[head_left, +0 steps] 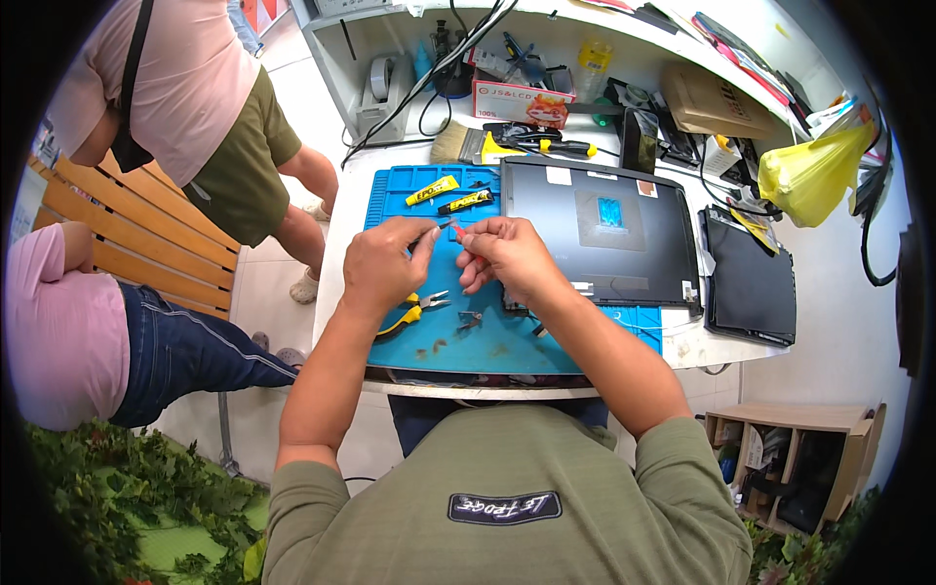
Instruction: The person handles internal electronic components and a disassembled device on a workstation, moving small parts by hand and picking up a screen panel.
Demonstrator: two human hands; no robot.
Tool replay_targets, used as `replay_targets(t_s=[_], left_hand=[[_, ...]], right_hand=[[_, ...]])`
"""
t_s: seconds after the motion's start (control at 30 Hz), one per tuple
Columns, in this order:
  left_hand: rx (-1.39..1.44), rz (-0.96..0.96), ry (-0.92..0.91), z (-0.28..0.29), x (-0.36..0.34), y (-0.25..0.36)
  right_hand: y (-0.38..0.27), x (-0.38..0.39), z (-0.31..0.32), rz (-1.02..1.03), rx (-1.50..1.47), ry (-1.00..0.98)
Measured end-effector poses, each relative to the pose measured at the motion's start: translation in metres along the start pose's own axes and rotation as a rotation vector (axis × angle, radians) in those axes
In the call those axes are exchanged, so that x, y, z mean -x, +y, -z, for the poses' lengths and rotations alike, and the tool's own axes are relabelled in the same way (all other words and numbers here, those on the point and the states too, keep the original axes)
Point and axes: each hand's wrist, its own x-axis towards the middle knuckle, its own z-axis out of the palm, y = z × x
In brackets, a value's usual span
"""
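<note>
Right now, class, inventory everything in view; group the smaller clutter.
Table: 1, white, centre
Mat: 1, blue, on table
Tubes: 2, yellow, black-yellow, on mat
Pliers: 1, yellow-black, on mat
Laptop panel: 1, dark, mat's right
Brush: 1, tan, behind mat
Clutter: uncounted, mixed, table's back
Bag: 1, yellow, upper right
Cabinet: 1, wooden, lower right
Bench: 1, brown, left
People: 2, pink-topped, left
Leaves: uncounted, green, lower corners
Left hand: 1, bare, over mat
Right hand: 1, bare, over mat

Bright, fairly even light, with fisheye bending toward black corners
</note>
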Motion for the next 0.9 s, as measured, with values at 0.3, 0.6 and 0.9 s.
replay_targets(t_s=[0.3,0.6,0.9], left_hand=[[0.023,0.029,-0.046,0.0,0.003,0.005],[-0.131,0.112,-0.089,0.003,0.003,-0.01],[-0.148,0.201,-0.217,0.01,-0.001,-0.012]], right_hand=[[0.003,-0.005,0.003,-0.01,0.01,0.015],[0.008,-0.024,-0.004,-0.124,0.094,0.026],[0.006,-0.034,-0.009,-0.236,0.279,0.003]])
